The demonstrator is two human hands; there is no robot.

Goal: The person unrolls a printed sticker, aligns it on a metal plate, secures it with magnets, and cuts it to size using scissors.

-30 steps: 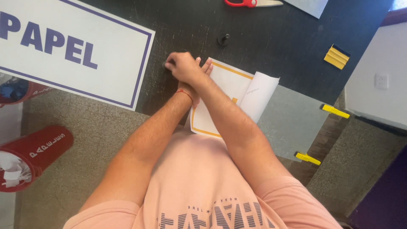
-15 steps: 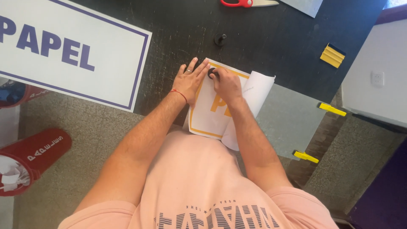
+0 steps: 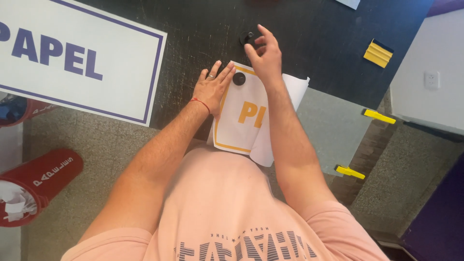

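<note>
On sheet [image 3: 244, 116] — left hand [image 3: 211, 89] flat; right hand [image 3: 265, 55] perhaps pinching black disc [image 3: 247, 37].

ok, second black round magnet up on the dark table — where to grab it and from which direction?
Judgement only: pinch the black round magnet across its rim from straight above. It looks like a low disc lying flat on the dark table, so it offers no handle, only an edge. The right hand hovers at it, fingers curled; the left hand presses the orange-bordered sheet.
</note>
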